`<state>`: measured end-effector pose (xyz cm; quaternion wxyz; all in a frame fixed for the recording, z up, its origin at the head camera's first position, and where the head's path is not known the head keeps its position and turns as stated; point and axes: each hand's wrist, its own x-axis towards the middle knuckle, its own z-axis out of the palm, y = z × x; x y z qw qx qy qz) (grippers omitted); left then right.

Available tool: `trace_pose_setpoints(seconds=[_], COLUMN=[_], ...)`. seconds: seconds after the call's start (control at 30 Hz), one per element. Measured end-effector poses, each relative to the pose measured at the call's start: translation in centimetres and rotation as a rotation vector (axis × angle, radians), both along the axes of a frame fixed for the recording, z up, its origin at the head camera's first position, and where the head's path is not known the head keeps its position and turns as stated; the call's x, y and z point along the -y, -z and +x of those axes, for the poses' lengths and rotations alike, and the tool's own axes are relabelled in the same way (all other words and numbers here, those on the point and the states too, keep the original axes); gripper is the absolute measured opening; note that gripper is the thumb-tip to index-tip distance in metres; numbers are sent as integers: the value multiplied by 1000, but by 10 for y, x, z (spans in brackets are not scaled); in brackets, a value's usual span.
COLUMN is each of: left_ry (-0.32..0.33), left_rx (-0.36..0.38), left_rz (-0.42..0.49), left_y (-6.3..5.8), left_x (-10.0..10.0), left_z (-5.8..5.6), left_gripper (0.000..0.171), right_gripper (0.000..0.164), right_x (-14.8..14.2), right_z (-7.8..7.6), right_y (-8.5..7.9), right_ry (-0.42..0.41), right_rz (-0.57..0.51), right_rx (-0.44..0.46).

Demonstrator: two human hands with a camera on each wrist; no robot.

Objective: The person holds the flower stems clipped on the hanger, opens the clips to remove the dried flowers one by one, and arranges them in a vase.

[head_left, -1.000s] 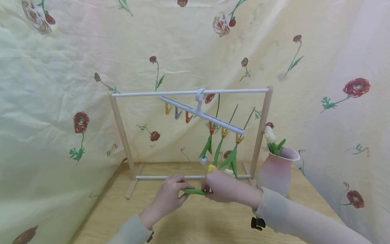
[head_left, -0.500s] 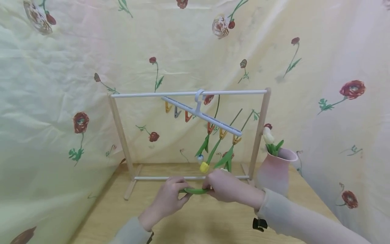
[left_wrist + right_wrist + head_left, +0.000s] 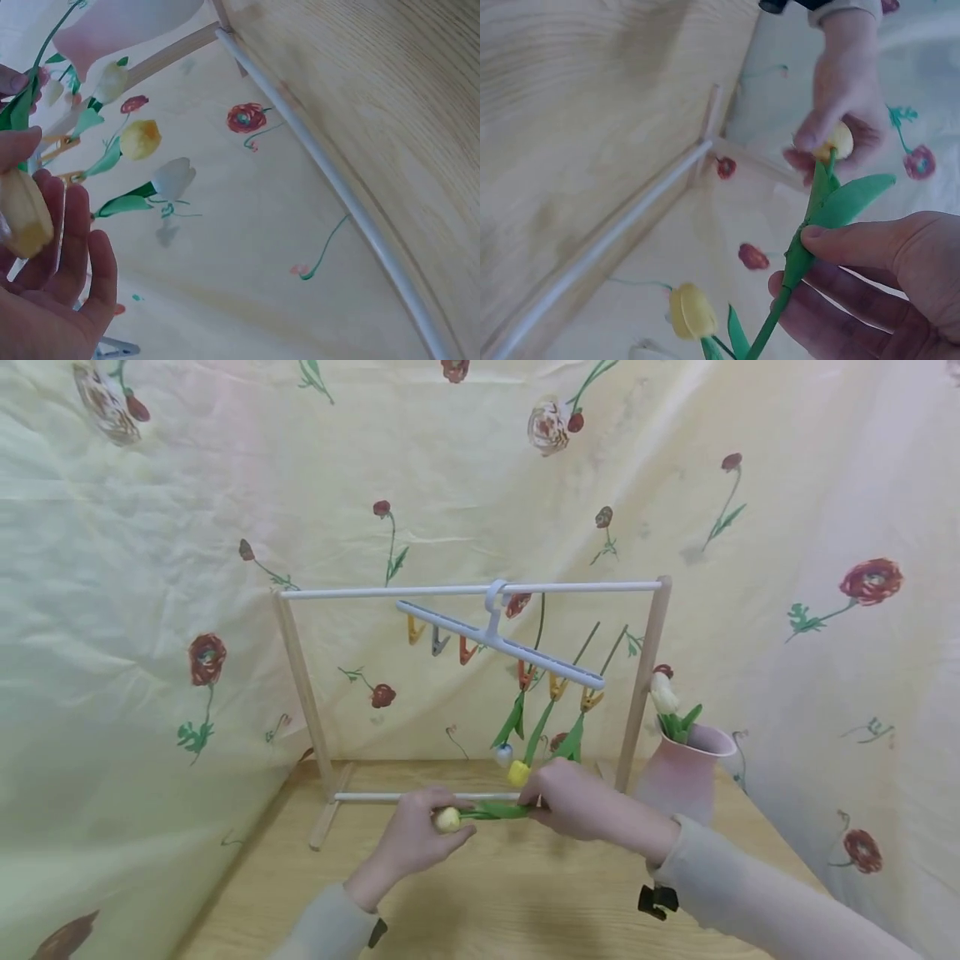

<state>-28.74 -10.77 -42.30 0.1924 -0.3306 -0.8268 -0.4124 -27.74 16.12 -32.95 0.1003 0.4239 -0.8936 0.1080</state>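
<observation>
A pale yellow tulip with green leaves lies nearly level between both hands, above the table. My left hand holds its bloom, thumb on one side and fingers on the other, as the right wrist view shows. My right hand pinches the stem by the leaves between thumb and fingers. Behind the hands, a pale blue hanger tilts down to the right on a rack. From its right-hand clips three tulips hang head down: a bluish white one, a yellow one and one whose bloom my right hand hides.
The rack has wooden posts and a white lower bar close behind the hands. Several unfilled clips hang at the hanger's left. A pink and white vase holding a white tulip stands at the right. Flower-printed cloth surrounds the wooden table.
The right hand has moved up and right with the tulip. Its bloom, hidden before, now shows at the left hand's thumb and fingers. The hanging tulips have swung slightly.
</observation>
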Motion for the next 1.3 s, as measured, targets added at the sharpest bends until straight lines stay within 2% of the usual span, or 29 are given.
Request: trace_pose_setpoints(seconds=[0.13,0.23,0.33,0.57,0.7,0.8,0.9,1.0,1.17,1.3], left_ry=[5,2,-14,-76,-106,-124,-129,-131,-129,-157], left_rx=[95,139,174,164,182,199,214,234,240,251], left_rz=[70,82,82,90,122,130,148,191,234,247], left_y=[-1,-4,-6,-5,-3,-1,1,3,9,9], left_x=[0,-3,-6,-13,-20,-27,-33,-37,-40,-45], left_z=[-5,-6,-8,-17,-25,-32,-40,-45,-52,-56], left_gripper=[23,17,13,10,11,13,14,16,25,34], right_gripper=[14,14,14,19,20,20,20,21,22,23], right_x=[-16,-31,-45,-72,-88,-100,-111,-119,-130,-137], right_z=[-6,-9,-8,-9,-11,-11,-8,-8,-13,-16], right_y=[-9,-16,-27,-54,-63,-69,-77,-83,-86,-84], right_ry=[30,65,121,228,269,297,343,391,470,531], right_rz=[-44,-120,-215,-436,-616,-779,-920,-1009,-1094,-1134], right_rx=[12,30,4,-176,-323,-385,-412,-439,-458,-434])
